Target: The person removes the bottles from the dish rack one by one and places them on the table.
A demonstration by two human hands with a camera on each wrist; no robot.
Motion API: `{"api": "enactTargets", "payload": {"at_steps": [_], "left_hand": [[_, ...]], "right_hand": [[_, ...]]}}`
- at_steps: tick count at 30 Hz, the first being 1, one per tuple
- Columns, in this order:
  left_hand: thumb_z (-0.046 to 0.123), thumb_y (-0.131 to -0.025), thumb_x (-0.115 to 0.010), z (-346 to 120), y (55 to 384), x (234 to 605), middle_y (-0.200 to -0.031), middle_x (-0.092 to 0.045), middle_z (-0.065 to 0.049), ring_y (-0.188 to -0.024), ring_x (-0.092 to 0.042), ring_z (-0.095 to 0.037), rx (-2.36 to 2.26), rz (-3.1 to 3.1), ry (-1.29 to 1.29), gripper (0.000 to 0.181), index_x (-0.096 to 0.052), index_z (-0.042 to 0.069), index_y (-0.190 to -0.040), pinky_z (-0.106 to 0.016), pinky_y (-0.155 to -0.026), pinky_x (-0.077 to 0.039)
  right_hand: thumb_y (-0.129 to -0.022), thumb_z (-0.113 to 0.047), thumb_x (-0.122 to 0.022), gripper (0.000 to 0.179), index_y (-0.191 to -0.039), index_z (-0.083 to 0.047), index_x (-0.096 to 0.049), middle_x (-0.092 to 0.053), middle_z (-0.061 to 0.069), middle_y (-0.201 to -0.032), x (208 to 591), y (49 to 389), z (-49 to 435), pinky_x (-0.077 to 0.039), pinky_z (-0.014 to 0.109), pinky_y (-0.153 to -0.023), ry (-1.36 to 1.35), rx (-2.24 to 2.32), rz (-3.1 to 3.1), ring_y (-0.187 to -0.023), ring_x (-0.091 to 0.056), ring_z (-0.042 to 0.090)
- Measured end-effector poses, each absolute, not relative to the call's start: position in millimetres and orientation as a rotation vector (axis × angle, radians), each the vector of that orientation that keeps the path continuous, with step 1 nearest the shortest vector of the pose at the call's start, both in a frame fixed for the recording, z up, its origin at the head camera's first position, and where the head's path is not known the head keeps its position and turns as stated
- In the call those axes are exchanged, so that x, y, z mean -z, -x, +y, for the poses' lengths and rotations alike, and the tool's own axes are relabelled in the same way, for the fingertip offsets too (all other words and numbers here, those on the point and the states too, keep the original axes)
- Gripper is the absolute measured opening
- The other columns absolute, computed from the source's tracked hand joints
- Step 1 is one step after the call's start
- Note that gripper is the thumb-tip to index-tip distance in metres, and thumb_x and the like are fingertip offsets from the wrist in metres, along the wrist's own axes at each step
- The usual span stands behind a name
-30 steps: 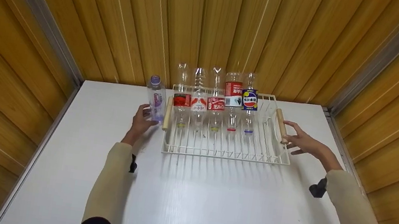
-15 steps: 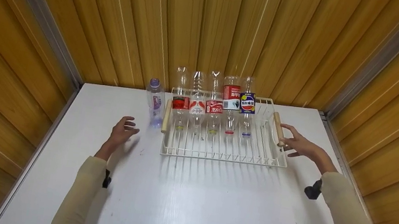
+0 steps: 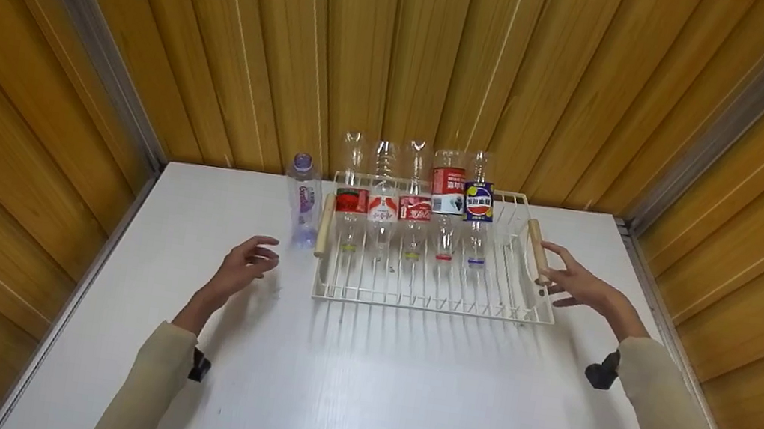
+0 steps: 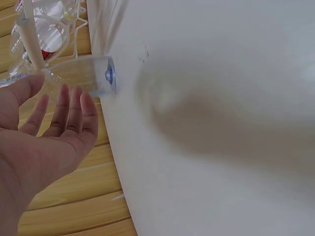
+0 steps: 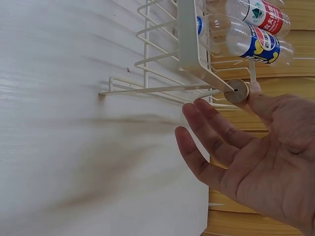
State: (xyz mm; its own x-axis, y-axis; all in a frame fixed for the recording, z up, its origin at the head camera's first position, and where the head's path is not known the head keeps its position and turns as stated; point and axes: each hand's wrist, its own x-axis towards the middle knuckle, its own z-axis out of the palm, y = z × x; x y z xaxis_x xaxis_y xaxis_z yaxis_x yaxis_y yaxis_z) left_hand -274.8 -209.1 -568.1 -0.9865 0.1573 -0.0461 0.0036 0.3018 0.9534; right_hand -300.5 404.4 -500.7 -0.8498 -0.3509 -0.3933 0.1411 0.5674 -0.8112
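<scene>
A white wire rack point(image 3: 432, 309) with wooden handles stands at the back of the table. Several clear plastic bottles lean in it neck down. One has a blue label point(image 3: 480, 202), another a red label point(image 3: 448, 190). A purple-tinted bottle point(image 3: 306, 203) stands upright beside the left handle point(image 3: 325, 225). My left hand point(image 3: 241, 269) hovers in front of this bottle, fingers relaxed and holding nothing. At the rack's right handle point(image 3: 537, 251) is my right hand point(image 3: 582, 284). In the right wrist view its thumb point(image 5: 261, 101) touches the handle's end, while the other fingers point(image 5: 197, 153) spread loosely below.
The white table point(image 3: 400, 399) meets yellow wood-look panel walls point(image 3: 420, 61) at the back and sides. Grey metal posts point(image 3: 84, 26) mark the corners. The rack's rear edge sits close to the back wall, with bottle bottoms rising above it.
My left hand has let go of the purple-tinted bottle, drawn back toward me and left, then shifted slightly right. The bottle stays standing by the rack. My right hand has kept its place.
</scene>
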Motion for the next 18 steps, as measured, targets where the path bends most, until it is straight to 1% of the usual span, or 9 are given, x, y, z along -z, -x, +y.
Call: {"api": "enactTargets", "payload": {"at_steps": [3, 6, 9, 12, 14, 16, 18], "left_hand": [[0.015, -0.103, -0.061, -195, 276, 572, -0.129, -0.062, -0.029, -0.114, -0.063, -0.035, -1.771, 2.393, -0.22, 0.043, -0.053, 0.006, -0.144, -0.05, -0.094, -0.054], [0.023, -0.104, -0.06, -183, 275, 575, -0.132, -0.062, -0.025, -0.117, -0.063, -0.034, -1.76, 2.349, -0.303, 0.048, -0.05, 0.011, -0.15, -0.048, -0.094, -0.055], [0.028, -0.103, -0.062, -174, 275, 574, -0.138, -0.058, -0.024, -0.119, -0.062, -0.033, -1.732, 2.312, -0.387, 0.056, -0.044, 0.015, -0.155, -0.044, -0.094, -0.056], [0.025, -0.098, -0.07, -166, 274, 573, -0.142, -0.054, -0.025, -0.119, -0.061, -0.032, -1.707, 2.289, -0.456, 0.069, -0.038, 0.018, -0.159, -0.041, -0.095, -0.056], [0.022, -0.094, -0.075, -163, 275, 574, -0.144, -0.052, -0.026, -0.12, -0.061, -0.033, -1.7, 2.272, -0.483, 0.079, -0.034, 0.018, -0.161, -0.041, -0.096, -0.055], [0.02, -0.092, -0.078, -160, 276, 575, -0.145, -0.052, -0.027, -0.121, -0.06, -0.035, -1.697, 2.26, -0.494, 0.084, -0.031, 0.018, -0.162, -0.043, -0.1, -0.053], [0.02, -0.091, -0.079, -157, 277, 575, -0.147, -0.052, -0.025, -0.124, -0.059, -0.036, -1.695, 2.253, -0.498, 0.087, -0.029, 0.02, -0.162, -0.047, -0.103, -0.05]], "right_hand": [[-0.112, -0.028, -0.039, 0.071, -0.163, -0.018, 0.01, -0.034, 0.043, -0.151, 502, 300, 405, -0.045, 0.068, -0.106, 0.162, 1.247, 2.287, -0.134, -0.047, 0.058], [-0.112, -0.028, -0.038, 0.069, -0.163, -0.019, 0.009, -0.036, 0.042, -0.149, 504, 300, 403, -0.045, 0.067, -0.106, 0.153, 1.258, 2.281, -0.134, -0.047, 0.058], [-0.112, -0.029, -0.038, 0.07, -0.164, -0.019, 0.009, -0.033, 0.042, -0.151, 505, 299, 402, -0.044, 0.068, -0.107, 0.153, 1.267, 2.276, -0.134, -0.046, 0.058], [-0.112, -0.033, -0.039, 0.072, -0.164, -0.021, 0.01, -0.025, 0.041, -0.156, 506, 299, 403, -0.043, 0.068, -0.107, 0.157, 1.265, 2.278, -0.136, -0.043, 0.06], [-0.112, -0.035, -0.039, 0.072, -0.164, -0.023, 0.01, -0.021, 0.04, -0.159, 507, 299, 405, -0.043, 0.068, -0.108, 0.156, 1.27, 2.277, -0.138, -0.041, 0.061], [-0.112, -0.037, -0.038, 0.072, -0.164, -0.024, 0.01, -0.018, 0.04, -0.16, 509, 298, 408, -0.042, 0.068, -0.108, 0.159, 1.269, 2.283, -0.139, -0.038, 0.061], [-0.111, -0.038, -0.039, 0.072, -0.164, -0.024, 0.009, -0.019, 0.04, -0.16, 510, 297, 411, -0.041, 0.069, -0.109, 0.15, 1.286, 2.288, -0.139, -0.038, 0.061]]}}
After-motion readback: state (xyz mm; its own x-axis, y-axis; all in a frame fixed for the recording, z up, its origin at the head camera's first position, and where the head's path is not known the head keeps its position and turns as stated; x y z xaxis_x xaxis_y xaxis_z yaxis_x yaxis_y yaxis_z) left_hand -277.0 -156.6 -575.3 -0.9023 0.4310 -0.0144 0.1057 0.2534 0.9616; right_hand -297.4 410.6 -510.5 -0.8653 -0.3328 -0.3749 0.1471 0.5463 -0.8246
